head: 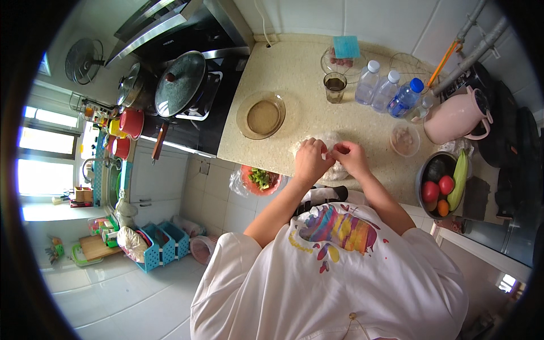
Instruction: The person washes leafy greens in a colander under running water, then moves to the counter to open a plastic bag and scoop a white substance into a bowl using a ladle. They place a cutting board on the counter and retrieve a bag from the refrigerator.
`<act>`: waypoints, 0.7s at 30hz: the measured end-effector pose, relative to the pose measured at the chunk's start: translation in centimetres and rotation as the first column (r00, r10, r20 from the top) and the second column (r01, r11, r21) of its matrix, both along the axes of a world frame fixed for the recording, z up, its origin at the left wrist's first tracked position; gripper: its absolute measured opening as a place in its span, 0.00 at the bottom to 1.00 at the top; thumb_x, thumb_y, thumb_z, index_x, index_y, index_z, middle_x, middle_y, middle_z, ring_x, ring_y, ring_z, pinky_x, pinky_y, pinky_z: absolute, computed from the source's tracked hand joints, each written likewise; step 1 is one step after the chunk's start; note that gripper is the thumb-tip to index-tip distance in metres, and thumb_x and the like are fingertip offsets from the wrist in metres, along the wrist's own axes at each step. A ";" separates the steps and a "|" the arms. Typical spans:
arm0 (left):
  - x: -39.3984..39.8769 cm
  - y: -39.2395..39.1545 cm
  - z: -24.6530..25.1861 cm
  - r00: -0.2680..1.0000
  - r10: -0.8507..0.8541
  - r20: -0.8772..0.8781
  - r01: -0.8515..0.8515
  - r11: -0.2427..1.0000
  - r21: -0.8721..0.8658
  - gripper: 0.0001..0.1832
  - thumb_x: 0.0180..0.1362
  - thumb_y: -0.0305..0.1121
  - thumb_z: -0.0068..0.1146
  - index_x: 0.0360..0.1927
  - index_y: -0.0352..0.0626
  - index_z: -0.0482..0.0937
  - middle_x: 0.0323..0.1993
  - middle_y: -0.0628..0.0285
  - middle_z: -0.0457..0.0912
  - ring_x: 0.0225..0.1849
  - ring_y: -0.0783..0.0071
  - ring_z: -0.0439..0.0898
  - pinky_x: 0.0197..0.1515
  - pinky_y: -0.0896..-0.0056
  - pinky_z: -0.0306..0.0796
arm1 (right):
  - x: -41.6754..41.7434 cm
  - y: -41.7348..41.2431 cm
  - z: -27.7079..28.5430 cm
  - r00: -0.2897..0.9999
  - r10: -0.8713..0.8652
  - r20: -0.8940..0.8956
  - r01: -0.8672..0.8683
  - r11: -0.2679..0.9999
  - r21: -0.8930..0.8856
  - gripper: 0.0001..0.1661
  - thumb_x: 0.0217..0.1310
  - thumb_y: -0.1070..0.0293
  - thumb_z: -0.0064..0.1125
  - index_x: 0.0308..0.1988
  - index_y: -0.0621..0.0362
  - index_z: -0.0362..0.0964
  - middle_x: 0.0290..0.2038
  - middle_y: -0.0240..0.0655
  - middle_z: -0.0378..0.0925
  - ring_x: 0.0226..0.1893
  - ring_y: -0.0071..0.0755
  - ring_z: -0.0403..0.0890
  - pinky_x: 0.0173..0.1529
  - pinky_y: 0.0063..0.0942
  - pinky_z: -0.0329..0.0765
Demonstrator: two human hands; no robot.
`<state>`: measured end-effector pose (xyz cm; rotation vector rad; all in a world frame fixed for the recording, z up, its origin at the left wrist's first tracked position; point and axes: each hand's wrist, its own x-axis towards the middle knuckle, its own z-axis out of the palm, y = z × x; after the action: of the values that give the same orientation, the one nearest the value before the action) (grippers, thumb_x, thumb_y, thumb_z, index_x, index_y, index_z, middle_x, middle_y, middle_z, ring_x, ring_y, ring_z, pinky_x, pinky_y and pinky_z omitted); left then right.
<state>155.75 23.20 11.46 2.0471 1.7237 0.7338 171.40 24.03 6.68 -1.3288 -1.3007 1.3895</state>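
On the counter right before me lies a whitish, crumpled bag, apparently thin plastic, its contents unclear. My left hand and my right hand meet above it, with fingertips pinched close together. Both seem to grip a bit of the bag, though the fingers hide most of that spot. To the left of my hands sits an amber glass plate with nothing on it. A clear round tub of pale pieces, perhaps meat, stands to the right.
Farther back stand a glass of dark liquid, several plastic bottles and a pink jug. A metal bowl of vegetables is at right. On the left stove, a lidded pan's handle juts out. Below the counter edge, a red container holds cut greens.
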 end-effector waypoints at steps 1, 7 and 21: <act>0.1 0.0 -0.2 1.000 0.008 -0.013 -0.008 0.998 -0.062 0.10 0.41 0.35 0.63 0.25 0.41 0.76 0.29 0.57 0.78 0.37 0.55 0.77 0.42 0.58 0.72 | -0.1 -0.1 -0.3 1.000 -0.001 -0.010 0.001 1.000 0.027 0.07 0.55 0.70 0.64 0.33 0.62 0.78 0.25 0.27 0.78 0.23 0.16 0.73 0.29 0.18 0.70; -0.4 0.0 -0.9 0.976 -0.193 0.101 0.186 0.980 0.070 0.10 0.40 0.32 0.62 0.26 0.39 0.75 0.28 0.56 0.77 0.32 0.58 0.77 0.38 0.61 0.73 | 0.5 0.4 -1.9 0.988 -0.134 0.079 0.146 0.974 -0.175 0.07 0.53 0.70 0.62 0.33 0.63 0.79 0.24 0.28 0.78 0.20 0.17 0.74 0.24 0.19 0.69; -1.7 -0.1 -1.1 0.944 -0.217 0.247 0.200 0.975 0.095 0.10 0.48 0.25 0.56 0.36 0.41 0.74 0.35 0.54 0.74 0.39 0.53 0.77 0.40 0.58 0.74 | 0.7 0.3 1.4 0.976 0.142 -0.163 -0.184 0.942 -0.281 0.16 0.57 0.55 0.67 0.31 0.56 0.77 0.23 0.22 0.73 0.19 0.14 0.69 0.23 0.16 0.68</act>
<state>154.10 23.06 10.33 2.0359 1.3336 0.9516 172.11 24.29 8.06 -1.3082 -1.1626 1.8170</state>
